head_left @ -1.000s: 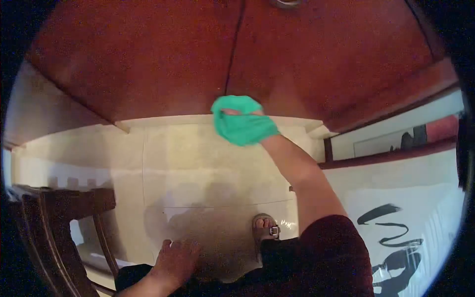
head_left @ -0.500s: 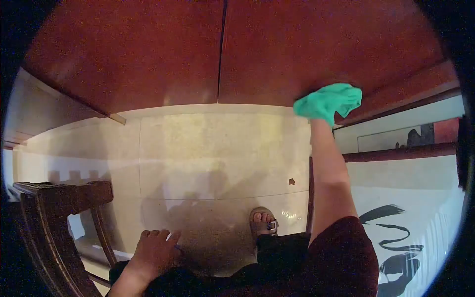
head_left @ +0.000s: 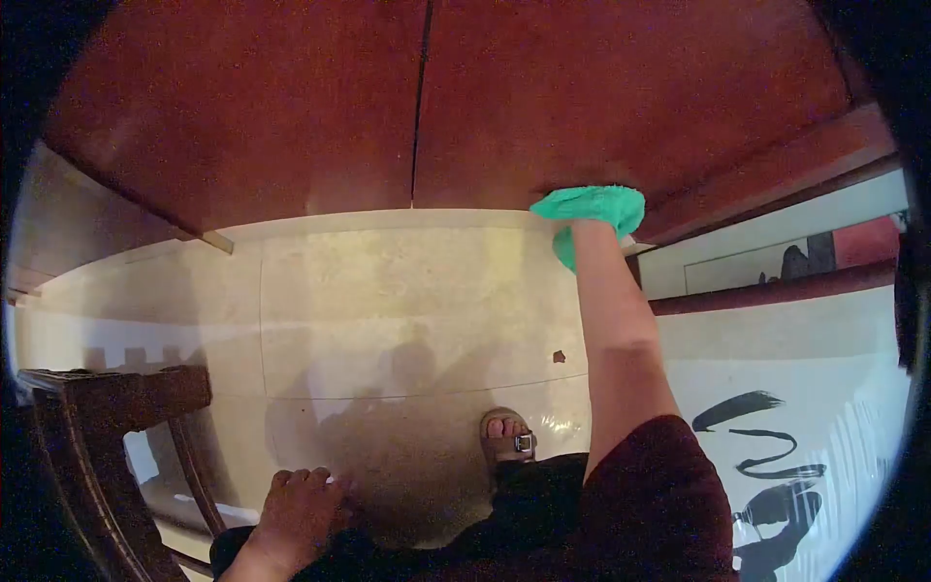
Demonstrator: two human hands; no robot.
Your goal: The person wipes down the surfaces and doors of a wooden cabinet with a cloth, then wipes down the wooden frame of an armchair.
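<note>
A green cloth (head_left: 596, 202) lies bunched over my right hand (head_left: 593, 225), hiding nearly all of its fingers. I hold this cloth against the lower right part of a dark red wooden door panel (head_left: 630, 97), close to its bottom edge. One end of the cloth hangs below the wrist. At the lower left, my left hand (head_left: 299, 509) rests by my dark-clothed leg, its fingers loosely bent and slightly apart. No object shows in it, though the underside is hidden.
A carved dark wooden chair or stool (head_left: 126, 403) stands at lower left. Framed brush artwork (head_left: 776, 427) leans on the right. My sandalled foot (head_left: 506, 436) is on the pale tiled floor (head_left: 388, 281), near a small brown scrap (head_left: 559, 357).
My right hand and the green cloth have moved left and slightly down along the red panel. The view has shifted a little; my left hand stays near my leg.
</note>
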